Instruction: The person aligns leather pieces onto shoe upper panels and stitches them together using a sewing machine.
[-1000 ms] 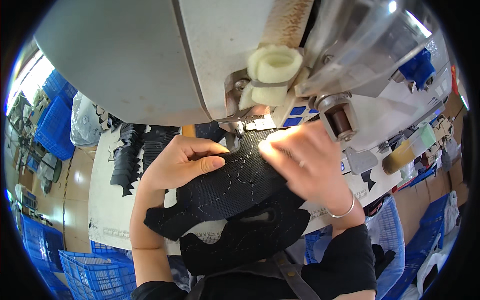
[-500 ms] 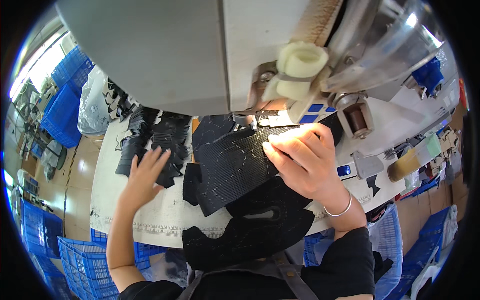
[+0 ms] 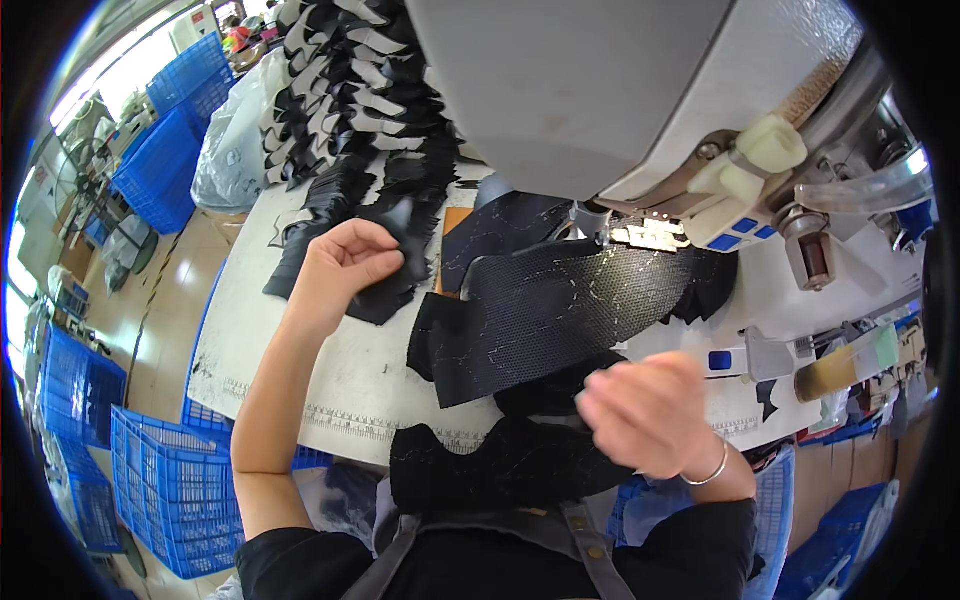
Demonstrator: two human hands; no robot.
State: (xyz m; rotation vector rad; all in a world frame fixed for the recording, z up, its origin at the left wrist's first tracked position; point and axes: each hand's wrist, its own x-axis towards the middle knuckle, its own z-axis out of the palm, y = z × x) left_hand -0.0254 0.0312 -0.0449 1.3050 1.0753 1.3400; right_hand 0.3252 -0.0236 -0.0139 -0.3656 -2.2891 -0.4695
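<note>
Left hand (image 3: 345,262) pinches a small black cut piece (image 3: 400,222) off the stack beyond its fingertips; right hand (image 3: 650,415) hovers blurred near the black mesh panel (image 3: 570,310).

Lifting one piece alone, by its edge, would likely serve best. Mesh panel lies on the white surface (image 3: 300,370), its far end under the sewing machine (image 3: 640,110). Right hand's grip cannot be judged; the needle is hidden.
</note>
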